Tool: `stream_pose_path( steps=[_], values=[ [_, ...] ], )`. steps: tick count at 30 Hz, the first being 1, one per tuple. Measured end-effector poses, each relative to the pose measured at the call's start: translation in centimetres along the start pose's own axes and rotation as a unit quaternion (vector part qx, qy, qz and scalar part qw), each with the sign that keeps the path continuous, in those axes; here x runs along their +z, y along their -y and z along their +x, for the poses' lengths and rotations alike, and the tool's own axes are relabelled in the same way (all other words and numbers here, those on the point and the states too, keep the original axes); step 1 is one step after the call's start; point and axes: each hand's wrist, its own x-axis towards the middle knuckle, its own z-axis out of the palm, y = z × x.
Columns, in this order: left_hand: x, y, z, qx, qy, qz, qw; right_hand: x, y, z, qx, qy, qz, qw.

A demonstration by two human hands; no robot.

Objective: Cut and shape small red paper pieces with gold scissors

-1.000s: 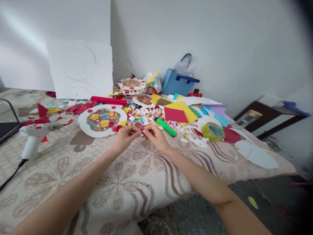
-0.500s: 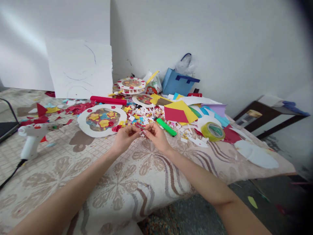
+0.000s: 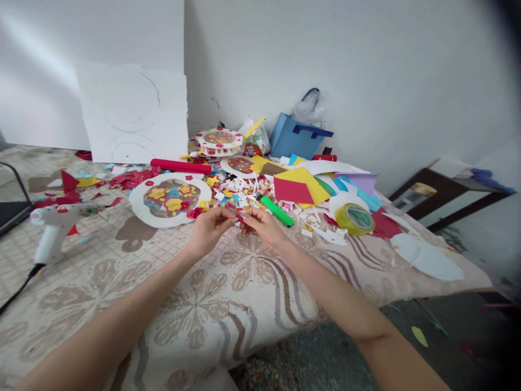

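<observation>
My left hand (image 3: 208,231) and my right hand (image 3: 264,227) meet above the front of the table, fingertips nearly touching. Pinched between both sets of fingers is a small red piece (image 3: 239,217), perhaps paper or foam; its shape is mostly hidden. Just left of my left hand lies a white scalloped frame (image 3: 142,215) with yellow, red and blue flowers in its see-through middle. A bright green cutter-like stick (image 3: 277,211) rests close beyond my right hand. White, yellow and red scraps (image 3: 244,187) are strewn behind my fingers.
A white glue gun (image 3: 52,233) with a black cord stands at left. Yellow tape (image 3: 354,219), red card (image 3: 293,191) and a white oval (image 3: 426,256) lie to the right. Behind are a red roll (image 3: 181,165), a decorated round piece (image 3: 220,139) and a blue bag (image 3: 296,137).
My right hand has turned slightly and its fingers have shifted on the small red piece. My left hand stays almost where it was.
</observation>
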Motion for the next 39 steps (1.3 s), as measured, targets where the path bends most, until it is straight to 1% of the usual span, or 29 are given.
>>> stream_pose_path(
  steps=[2, 5, 8, 11, 18, 26, 33, 39],
  values=[
    [-0.04, 0.1, 0.01, -0.002, 0.009, -0.005, 1.0, -0.17, 0.17, 0.05, 0.001, 0.008, -0.013, 1.0],
    [-0.11, 0.51, 0.08, -0.031, 0.02, -0.029, 0.999, -0.23, 0.24, 0.05, -0.012, 0.009, -0.035, 0.999],
    [-0.16, 0.9, 0.15, -0.069, 0.014, -0.05, 0.996, -0.16, 0.17, -0.01, -0.03, 0.006, -0.063, 0.998],
    [-0.11, 0.94, 0.16, -0.086, 0.009, -0.061, 0.994, -0.08, 0.14, -0.06, -0.035, 0.004, -0.077, 0.996],
    [0.22, 0.62, 0.12, -0.074, 0.001, -0.096, 0.993, -0.02, 0.07, -0.03, -0.035, 0.008, -0.081, 0.996],
    [0.31, 0.83, 0.12, -0.092, -0.019, -0.096, 0.991, 0.17, -0.04, -0.16, -0.055, -0.009, -0.108, 0.993],
    [0.57, 0.41, 0.0, -0.101, -0.026, -0.131, 0.986, 0.2, -0.08, -0.31, -0.076, -0.018, -0.132, 0.988],
    [0.68, 0.02, -0.11, -0.095, -0.024, -0.116, 0.988, 0.13, -0.22, -0.4, -0.101, -0.022, -0.158, 0.982]
  ],
)
